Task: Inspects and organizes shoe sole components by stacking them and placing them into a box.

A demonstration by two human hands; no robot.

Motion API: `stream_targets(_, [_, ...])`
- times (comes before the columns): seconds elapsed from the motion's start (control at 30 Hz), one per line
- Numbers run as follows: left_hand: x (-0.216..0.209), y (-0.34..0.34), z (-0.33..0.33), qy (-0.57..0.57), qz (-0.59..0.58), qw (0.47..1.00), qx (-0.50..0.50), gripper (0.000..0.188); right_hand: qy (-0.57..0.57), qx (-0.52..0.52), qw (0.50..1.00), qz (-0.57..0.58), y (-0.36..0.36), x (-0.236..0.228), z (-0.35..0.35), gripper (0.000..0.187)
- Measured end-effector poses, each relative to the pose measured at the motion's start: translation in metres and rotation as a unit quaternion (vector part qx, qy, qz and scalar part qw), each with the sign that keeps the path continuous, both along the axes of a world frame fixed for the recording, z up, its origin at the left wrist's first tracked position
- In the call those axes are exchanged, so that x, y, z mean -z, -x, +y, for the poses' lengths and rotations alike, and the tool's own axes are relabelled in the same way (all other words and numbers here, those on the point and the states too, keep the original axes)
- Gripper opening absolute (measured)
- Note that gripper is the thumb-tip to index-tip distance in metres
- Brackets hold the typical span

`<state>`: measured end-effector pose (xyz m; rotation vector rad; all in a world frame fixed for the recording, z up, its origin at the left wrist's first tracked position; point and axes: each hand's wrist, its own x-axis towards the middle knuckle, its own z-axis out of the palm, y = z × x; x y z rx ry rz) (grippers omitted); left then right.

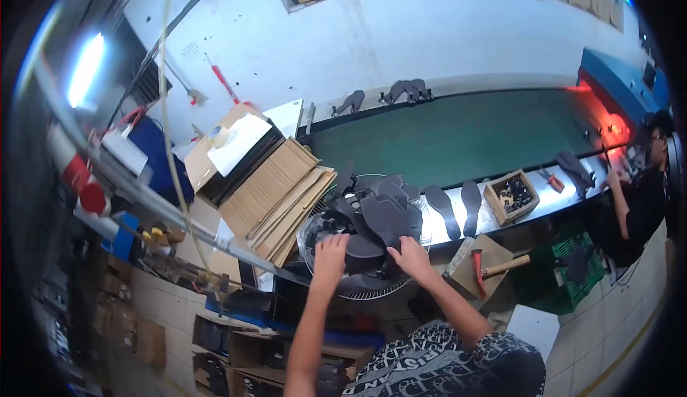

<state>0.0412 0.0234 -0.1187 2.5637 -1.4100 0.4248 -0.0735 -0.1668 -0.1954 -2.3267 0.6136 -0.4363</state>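
Observation:
A round white wire basket (pixel 377 294) stands in front of me, heaped with dark grey shoe soles (pixel 387 216). My left hand (pixel 331 258) is at the basket's near left side, its fingers closed on the end of a dark sole (pixel 364 247). At the right of the heap, my right hand (pixel 410 257) has its thumb and fingers bent against the edge of the soles. Part of its grip is hidden. Small black pieces in clear plastic (pixel 320 229) lie at the basket's left.
Flattened cardboard (pixel 270 195) is stacked left of the basket. A green conveyor belt (pixel 458 139) runs behind it. Rightward are two loose soles (pixel 442 211), a wooden box (pixel 511 196) of small parts, a red-headed hammer (pixel 494 266), a green crate (pixel 578 272) and a seated person (pixel 644 196).

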Motion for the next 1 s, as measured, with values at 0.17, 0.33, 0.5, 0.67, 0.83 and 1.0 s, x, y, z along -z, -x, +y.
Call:
stream_targets(0.17, [-0.027, -0.064, -0.024, -0.305, 0.033, 0.951, 0.048, 0.036, -0.095, -0.045, 0.989, 0.101, -0.026, -0.008, -0.028, 0.044])
stream_targets(0.33, [-0.03, -0.094, -0.023, -0.256, 0.202, 0.943, 0.064, 0.024, -0.198, -0.161, 0.966, 0.042, -0.039, 0.004, -0.043, 0.041])
stream_targets(0.5, [-0.048, -0.094, -0.038, -0.132, 0.108, 0.984, -0.049, 0.024, -0.093, -0.132, 0.985, 0.067, -0.032, -0.019, -0.04, 0.038])
stream_targets(0.67, [-0.051, -0.114, -0.085, 0.008, -0.088, 0.995, -0.046, 0.027, -0.1, -0.125, 0.986, 0.046, -0.041, -0.014, -0.049, 0.032])
stream_targets(0.83, [-0.03, -0.138, -0.057, -0.133, 0.119, 0.984, -0.024, 0.023, -0.005, -0.146, 0.987, -0.072, -0.039, -0.045, -0.037, 0.024])
stream_targets(1.0, [-0.061, -0.125, -0.05, -0.146, 0.193, 0.97, 0.038, 0.024, 0.218, -0.313, 0.919, -0.102, -0.048, -0.033, 0.011, 0.052])
